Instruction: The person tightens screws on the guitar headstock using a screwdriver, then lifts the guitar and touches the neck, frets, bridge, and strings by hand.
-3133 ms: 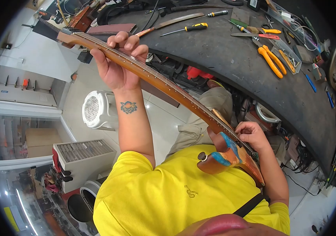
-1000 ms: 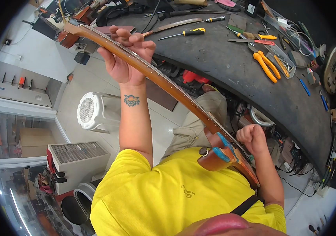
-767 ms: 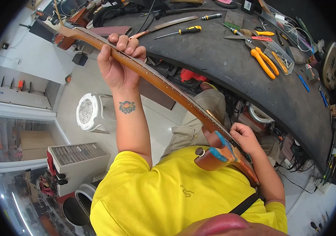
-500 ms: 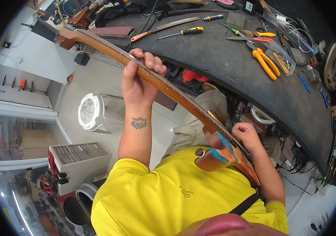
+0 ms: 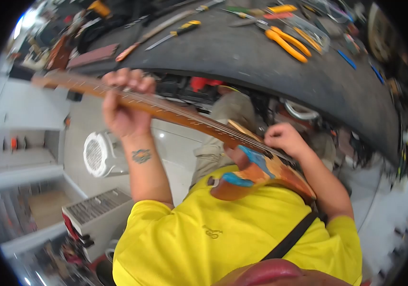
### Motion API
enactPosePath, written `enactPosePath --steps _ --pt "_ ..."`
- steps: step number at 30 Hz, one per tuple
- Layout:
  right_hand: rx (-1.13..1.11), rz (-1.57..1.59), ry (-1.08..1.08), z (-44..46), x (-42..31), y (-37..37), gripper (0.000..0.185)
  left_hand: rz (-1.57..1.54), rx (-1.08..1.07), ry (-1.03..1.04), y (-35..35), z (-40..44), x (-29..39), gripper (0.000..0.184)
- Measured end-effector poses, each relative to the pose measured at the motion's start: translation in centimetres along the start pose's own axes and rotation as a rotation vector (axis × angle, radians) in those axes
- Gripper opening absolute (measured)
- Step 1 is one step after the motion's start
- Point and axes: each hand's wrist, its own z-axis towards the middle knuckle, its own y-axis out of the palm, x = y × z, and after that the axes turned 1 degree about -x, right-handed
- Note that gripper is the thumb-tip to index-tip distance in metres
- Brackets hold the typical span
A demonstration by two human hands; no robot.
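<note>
An electric guitar (image 5: 260, 174) with a brown wooden body and blue patches lies across my lap and belly, its neck pointing to the upper left. My left hand (image 5: 128, 102) is wrapped around the neck, thumb on the near side and fingers curled over the fretboard. Over the strings at the body, my right hand (image 5: 282, 139) is closed with its fingers curled in. Whether a pick sits between those fingertips is hidden. The headstock end of the neck is blurred.
A dark workbench (image 5: 242, 55) curves in front of me. On it lie orange-handled pliers (image 5: 287, 44), a yellow-black screwdriver (image 5: 175, 34) and a clear tray (image 5: 322, 35). A white stool (image 5: 100, 153) and a drawer cabinet (image 5: 96, 214) stand to the left.
The whole view has shifted and turned, with the bench tools now further left and higher. The guitar neck appears flatter, its headstock end lower in view. Both hands stay at the guitar.
</note>
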Motion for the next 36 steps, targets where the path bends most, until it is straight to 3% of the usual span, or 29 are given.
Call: enactPosePath --steps 2,3,5,8,10,14,16,19,23,25,28,36 --pt "0.002 -0.051 -0.059 0.1 1.0 -0.7 0.019 0.047 0.063 0.054 1.1 0.2 -0.6 0.025" --pt "0.008 -0.002 -0.016 -0.3 0.8 -1.1 0.021 0.069 0.104 0.075 1.3 0.0 -0.5 0.025" --pt "0.115 0.071 0.133 -1.3 1.8 -2.7 0.029 -0.035 0.086 -0.075 -0.3 -0.2 1.3 0.024" --pt "0.083 0.076 0.211 -3.0 3.8 -6.1 0.032 -0.036 0.112 -0.078 -0.7 -0.5 2.1 0.026" --pt "0.141 -0.15 0.497 -4.4 5.3 -6.7 0.034 -0.056 0.144 -0.099 -0.7 -0.8 2.5 0.027" --pt "0.187 -0.096 0.539 -6.8 7.2 -6.4 0.034 -0.06 0.159 -0.089 -1.5 -1.5 3.0 0.028" --pt "0.154 0.125 0.647 -7.3 6.3 -6.3 0.029 -0.048 0.155 -0.057 -2.2 -1.9 3.3 0.027" --pt "0.142 0.185 0.712 -7.9 5.9 -6.1 0.023 -0.031 0.138 -0.021 -3.4 -2.6 3.4 0.026" --pt "0.155 0.464 0.688 -9.8 6.5 -5.3 0.022 -0.102 0.183 -0.008 -5.5 -4.0 4.7 0.029" --pt "0.27 0.808 0.643 -10.5 7.1 -4.6 0.02 -0.095 0.202 0.005 -5.8 -4.7 4.9 0.03" --pt "0.363 1.016 0.602 -11.1 6.7 -3.4 0.017 -0.104 0.235 0.017 -6.0 -5.3 4.8 0.031" --pt "0.375 1.005 0.619 -11.6 6.5 -3.7 0.007 -0.162 0.251 0.019 -5.6 -5.3 4.6 0.031"
